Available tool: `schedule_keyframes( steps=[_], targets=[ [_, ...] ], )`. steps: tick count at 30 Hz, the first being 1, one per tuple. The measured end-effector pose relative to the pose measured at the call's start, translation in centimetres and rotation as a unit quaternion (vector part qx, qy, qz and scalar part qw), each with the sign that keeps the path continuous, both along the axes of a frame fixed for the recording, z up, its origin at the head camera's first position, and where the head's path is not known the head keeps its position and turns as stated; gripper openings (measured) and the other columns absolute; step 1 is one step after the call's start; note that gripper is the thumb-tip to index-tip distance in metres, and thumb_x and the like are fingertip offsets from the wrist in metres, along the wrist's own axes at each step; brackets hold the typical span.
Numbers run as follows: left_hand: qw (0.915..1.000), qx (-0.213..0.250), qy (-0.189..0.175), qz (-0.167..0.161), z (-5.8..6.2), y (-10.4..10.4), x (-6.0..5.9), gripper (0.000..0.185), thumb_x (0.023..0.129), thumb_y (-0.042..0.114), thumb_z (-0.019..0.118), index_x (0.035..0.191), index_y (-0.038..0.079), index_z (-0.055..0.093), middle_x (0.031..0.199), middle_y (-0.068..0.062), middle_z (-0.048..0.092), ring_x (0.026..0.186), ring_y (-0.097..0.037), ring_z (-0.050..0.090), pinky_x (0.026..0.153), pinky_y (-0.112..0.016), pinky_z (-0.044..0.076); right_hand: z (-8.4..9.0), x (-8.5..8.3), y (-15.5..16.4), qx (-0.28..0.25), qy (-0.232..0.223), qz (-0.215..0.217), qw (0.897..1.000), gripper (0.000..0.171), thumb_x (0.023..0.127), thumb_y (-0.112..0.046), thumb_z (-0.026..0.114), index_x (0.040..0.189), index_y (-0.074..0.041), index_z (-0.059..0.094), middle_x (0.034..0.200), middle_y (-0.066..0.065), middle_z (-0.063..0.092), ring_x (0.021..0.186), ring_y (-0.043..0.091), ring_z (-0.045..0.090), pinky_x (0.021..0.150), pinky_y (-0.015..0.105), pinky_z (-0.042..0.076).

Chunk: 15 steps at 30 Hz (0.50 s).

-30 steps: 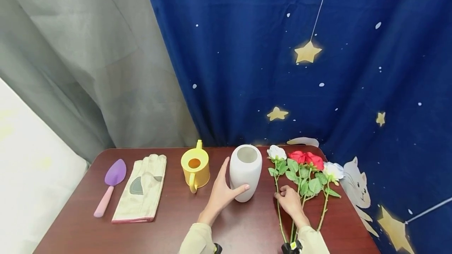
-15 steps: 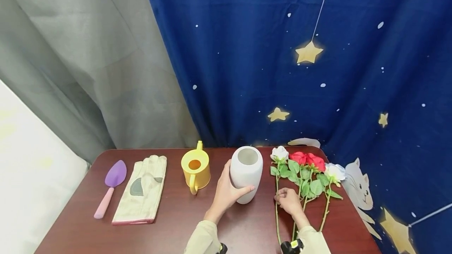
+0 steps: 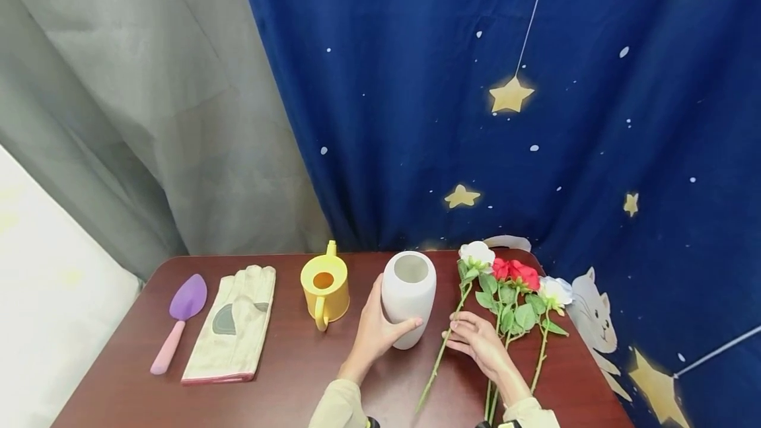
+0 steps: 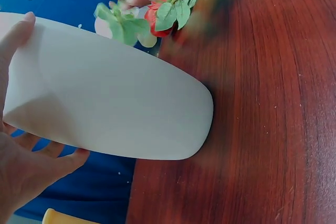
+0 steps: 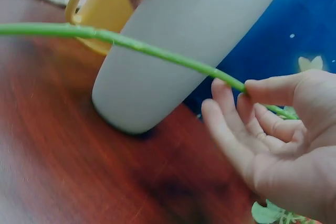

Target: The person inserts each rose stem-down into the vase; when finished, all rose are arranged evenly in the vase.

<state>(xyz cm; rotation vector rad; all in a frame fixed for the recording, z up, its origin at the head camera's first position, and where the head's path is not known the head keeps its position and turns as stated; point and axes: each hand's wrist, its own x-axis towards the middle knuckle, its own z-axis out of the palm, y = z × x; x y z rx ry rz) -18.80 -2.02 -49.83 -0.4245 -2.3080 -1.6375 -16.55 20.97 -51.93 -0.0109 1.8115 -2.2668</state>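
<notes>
right wrist: green stem (image 5: 152,51) pinched between fingers (image 5: 275,90), crossing before white vase (image 5: 184,19).

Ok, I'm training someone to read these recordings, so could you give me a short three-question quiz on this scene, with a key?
1. Multiple choice: what does the right hand pinch? (a) the trowel (b) a rose stem (c) the watering can
2. True or false: the left hand rests on the gloves.
3. Count: how many red blooms show in the head view?

Key:
1. b
2. False; the left hand holds the white vase.
3. Two
</notes>
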Motion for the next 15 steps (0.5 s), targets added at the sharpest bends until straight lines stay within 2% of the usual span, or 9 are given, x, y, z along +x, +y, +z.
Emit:
schedule_keyframes(
  steps=[6, 11, 15],
  targets=[
    [1.0, 0.003, -0.003, 0.002, -0.4, 0.0, 0.2, 0.102, 0.059, 0.048, 0.084, 0.142, 0.022, 0.03, 0.13, 0.006, 0.048, 0.111, -0.013, 0.049, 0.092, -0.043, 0.04, 1.3, 0.5, 0.1, -0.041, 0.026, 0.005, 0.999, 0.006, 0.093, -0.003, 0.053, 0.098, -0.006, 0.052, 0.087, 0.005, 0.064, 0.09, 0.025, 0.065, 0.079, 0.04, 0.051],
    [0.9997, 0.007, -0.023, 0.008, -0.3, 0.0, 0.5, 0.105, 0.058, 0.048, 0.085, 0.143, 0.021, 0.03, 0.131, 0.005, 0.047, 0.112, -0.013, 0.048, 0.093, -0.043, 0.039, 2.1, 0.8, 0.0, -0.065, 0.071, -0.035, 0.995, 0.007, 0.093, -0.001, 0.052, 0.098, -0.005, 0.056, 0.084, 0.004, 0.064, 0.083, 0.021, 0.066, 0.07, 0.032, 0.053],
    [0.9997, 0.008, -0.024, 0.003, 0.0, 0.0, 0.1, 0.105, 0.058, 0.049, 0.084, 0.143, 0.021, 0.029, 0.131, 0.005, 0.046, 0.113, -0.013, 0.047, 0.094, -0.043, 0.038, 2.8, 0.8, 0.4, -0.089, 0.102, -0.051, 0.989, 0.012, 0.094, 0.001, 0.049, 0.101, -0.005, 0.057, 0.085, 0.002, 0.064, 0.082, 0.019, 0.066, 0.068, 0.03, 0.053]
  ],
)
